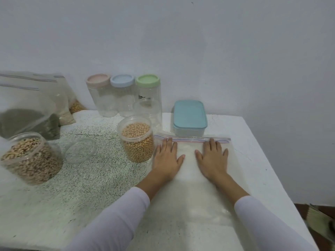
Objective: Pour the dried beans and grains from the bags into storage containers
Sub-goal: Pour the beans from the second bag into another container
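Both hands lay flat, fingers straight and spread, pressing an empty zip-top bag (190, 171) against the white desk (253, 160); the left hand (167, 157) sat near the bag's left edge, the right hand (213, 158) toward its right, and the fingertips of both reached the red-and-blue zip strip at the far end; neither hand gripped anything.

Just left of the bag stood an open clear jar of chickpeas (136, 140), nearly full; farther left, tilted by the wide lens, an open jar of black-eyed beans (30, 160), also well filled; between them a clear round lid (79, 150) lay on the desk.

Against the wall stood three tall clear jars in a row, capped with a pink lid (97, 79), a blue lid (122, 80) and a green lid (147, 80); all three looked empty; a fourth clear jar (148, 113), open and empty, stood in front of the green-lidded one.

A rectangular box with a teal lid (189, 117) sat beyond the zip strip; its contents could not be made out.

At the far left several filled zip bags (27, 105) leaned together, partly cut off by the frame; one held dark green grain, another pale grain, another yellowish kernels; their exact number was unclear.
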A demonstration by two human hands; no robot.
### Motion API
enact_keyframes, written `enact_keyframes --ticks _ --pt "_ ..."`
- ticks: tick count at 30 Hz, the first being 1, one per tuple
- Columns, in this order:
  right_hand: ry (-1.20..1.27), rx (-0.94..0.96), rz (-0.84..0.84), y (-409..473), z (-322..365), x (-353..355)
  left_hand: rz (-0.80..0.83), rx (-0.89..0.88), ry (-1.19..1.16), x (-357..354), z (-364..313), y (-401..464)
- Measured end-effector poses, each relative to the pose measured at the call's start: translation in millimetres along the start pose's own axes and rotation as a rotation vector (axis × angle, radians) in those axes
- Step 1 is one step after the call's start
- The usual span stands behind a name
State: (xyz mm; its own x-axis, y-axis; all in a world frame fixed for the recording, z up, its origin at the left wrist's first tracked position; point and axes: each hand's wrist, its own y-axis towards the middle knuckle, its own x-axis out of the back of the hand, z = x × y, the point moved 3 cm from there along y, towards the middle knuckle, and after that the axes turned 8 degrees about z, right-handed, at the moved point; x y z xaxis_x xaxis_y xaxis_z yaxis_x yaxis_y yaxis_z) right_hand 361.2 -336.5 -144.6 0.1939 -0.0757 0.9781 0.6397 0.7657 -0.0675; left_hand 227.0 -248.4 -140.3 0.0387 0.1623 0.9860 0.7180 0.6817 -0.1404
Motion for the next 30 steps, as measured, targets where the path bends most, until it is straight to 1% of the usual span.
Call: enact_keyframes --ticks 3,4,6,7,9,12,16,19,23,25,30 --pt "0.16 0.013 -0.238 9.0 4.4 19.7 0.004 -0.018 -0.014 2.2 -1.5 0.7" --pt "0.214 0.052 -0.327 13.4 7.0 27.5 0.009 -0.018 -0.021 2.0 -1.5 1.4" --pt "0.172 0.194 -0.46 24.1 14.4 39.6 0.018 -0.024 -0.034 0.9 -1.9 2.8" --pt "0.102 0.273 -0.477 30.0 18.4 42.7 0.018 -0.03 -0.037 0.1 -2.2 4.0" --pt "-0.011 0.394 -0.427 42.7 27.7 44.4 0.023 -0.04 -0.038 -0.1 -3.1 5.7" --pt "-0.091 0.475 -0.451 56.4 35.4 47.4 0.005 -0.046 -0.045 0.0 -3.8 6.6" --pt "-0.106 0.491 -0.575 62.2 39.6 61.4 0.012 -0.047 -0.068 -0.8 -4.1 10.0" --pt "-0.072 0.512 -0.624 68.7 44.8 75.9 0.021 -0.039 -0.05 1.8 -5.9 13.7" --pt "-0.043 0.517 -0.649 67.4 46.2 72.5 0.012 -0.032 -0.07 3.8 -8.7 19.2" --pt "-0.045 0.528 -0.664 61.4 42.9 60.9 -0.008 -0.03 -0.138 2.6 -8.9 21.4" --pt "-0.041 0.528 -0.62 53.0 33.6 35.6 -0.117 -0.009 -0.288 2.8 -6.8 20.3"
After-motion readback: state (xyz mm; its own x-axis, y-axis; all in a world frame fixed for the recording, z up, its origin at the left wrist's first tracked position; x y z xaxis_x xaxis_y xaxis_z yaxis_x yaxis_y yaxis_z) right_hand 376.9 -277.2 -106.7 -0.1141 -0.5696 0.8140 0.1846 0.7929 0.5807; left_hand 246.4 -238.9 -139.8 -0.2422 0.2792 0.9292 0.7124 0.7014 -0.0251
